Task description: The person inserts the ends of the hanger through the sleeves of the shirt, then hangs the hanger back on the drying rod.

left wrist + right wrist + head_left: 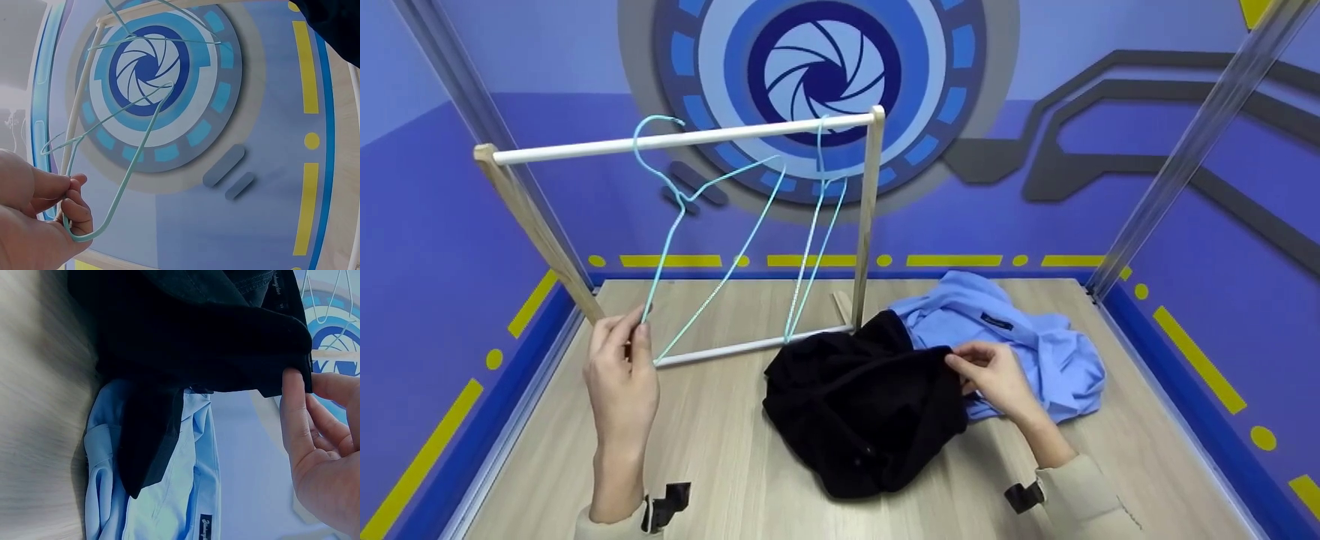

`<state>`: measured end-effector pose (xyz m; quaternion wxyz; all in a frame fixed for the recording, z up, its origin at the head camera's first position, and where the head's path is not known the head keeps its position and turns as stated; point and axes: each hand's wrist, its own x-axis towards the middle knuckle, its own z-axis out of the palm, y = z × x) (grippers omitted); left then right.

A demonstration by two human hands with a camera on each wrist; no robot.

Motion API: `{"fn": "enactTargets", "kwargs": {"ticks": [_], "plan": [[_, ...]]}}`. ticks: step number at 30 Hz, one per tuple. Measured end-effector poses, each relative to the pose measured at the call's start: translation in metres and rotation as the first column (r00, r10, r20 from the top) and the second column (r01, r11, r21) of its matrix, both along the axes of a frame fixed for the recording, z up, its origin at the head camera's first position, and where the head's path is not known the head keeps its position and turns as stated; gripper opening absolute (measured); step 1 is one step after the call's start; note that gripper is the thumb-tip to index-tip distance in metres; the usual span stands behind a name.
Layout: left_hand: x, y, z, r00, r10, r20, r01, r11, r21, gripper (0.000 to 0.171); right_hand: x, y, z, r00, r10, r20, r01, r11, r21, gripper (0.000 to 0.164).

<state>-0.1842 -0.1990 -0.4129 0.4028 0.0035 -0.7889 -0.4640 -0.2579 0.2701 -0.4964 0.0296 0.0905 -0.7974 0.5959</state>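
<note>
My left hand [622,371] pinches one corner of a mint-green clothes hanger [665,255] at the left of the head view. The hanger's hook rises past the rack's top bar; I cannot tell whether it bears on it. A second mint hanger [808,259] hangs from the bar at the right. With thumb and fingers my right hand [997,375] pinches the edge of a black garment [855,420], lifting that edge; a small label shows inside in the right wrist view. A blue shirt [1035,337] with a dark neck label lies behind it, partly covered.
A clothes rack with wooden posts [868,217] and a white top bar [735,133] stands at the back left of the wood-grain table [705,450]. Printed blue walls [960,225] and metal corner posts [1185,150] enclose the table.
</note>
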Motion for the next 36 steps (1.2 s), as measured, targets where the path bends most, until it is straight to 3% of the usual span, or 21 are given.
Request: {"fn": "enactTargets", "kwargs": {"ticks": [15, 36], "plan": [[0.003, -0.001, -0.001, 1.000, 0.028, -0.014, -0.028, 1.000, 0.000, 0.023, 0.003, 0.002, 0.002, 1.000, 0.003, -0.014, -0.003, 1.000, 0.017, 0.021], [0.018, -0.003, -0.010, 0.997, 0.070, 0.008, -0.070, 0.997, 0.008, 0.017, 0.005, 0.005, -0.004, 1.000, 0.007, 0.016, -0.007, 1.000, -0.008, 0.022]]}}
